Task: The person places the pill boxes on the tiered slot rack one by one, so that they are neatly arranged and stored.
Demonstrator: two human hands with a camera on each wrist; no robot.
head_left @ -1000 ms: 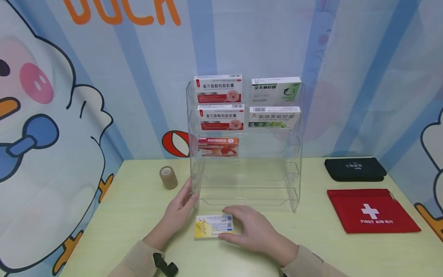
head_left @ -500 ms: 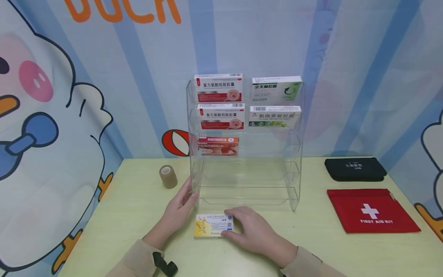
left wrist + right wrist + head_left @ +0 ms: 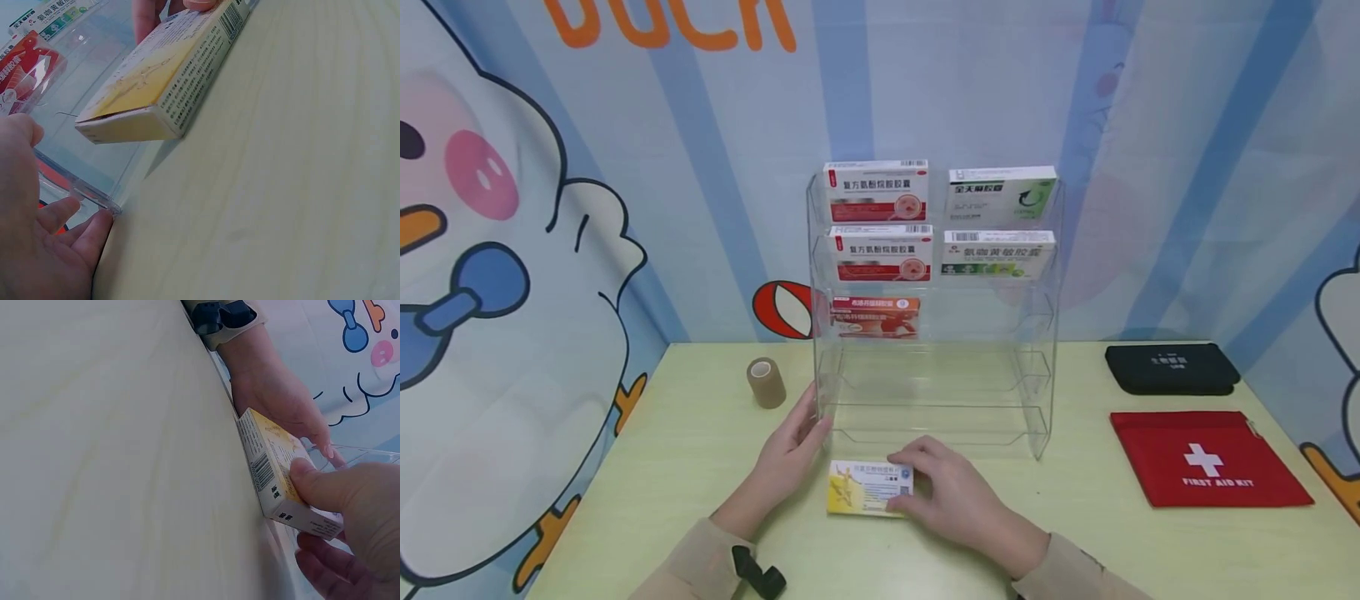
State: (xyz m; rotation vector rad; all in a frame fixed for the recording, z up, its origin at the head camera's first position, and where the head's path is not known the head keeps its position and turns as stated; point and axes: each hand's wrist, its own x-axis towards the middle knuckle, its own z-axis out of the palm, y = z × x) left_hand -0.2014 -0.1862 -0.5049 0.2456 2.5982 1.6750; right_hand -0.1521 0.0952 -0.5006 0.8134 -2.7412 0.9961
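Yellow-fronted medicine box (image 3: 868,487), tilted up off the surface (image 3: 700,467), is pinched by my right hand (image 3: 958,500), while my left hand (image 3: 790,462) rests spread against the clear rack (image 3: 1037,367) just beside it.

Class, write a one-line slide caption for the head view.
Right hand grips a yellow medicine box before a clear rack; left hand steadies it.

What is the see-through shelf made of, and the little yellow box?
The shelf looks like clear hard plastic, maybe acrylic: you see the wall through it, and its edges shine. The yellow box looks like thin printed cardboard, with folded end flaps showing in the left wrist view.
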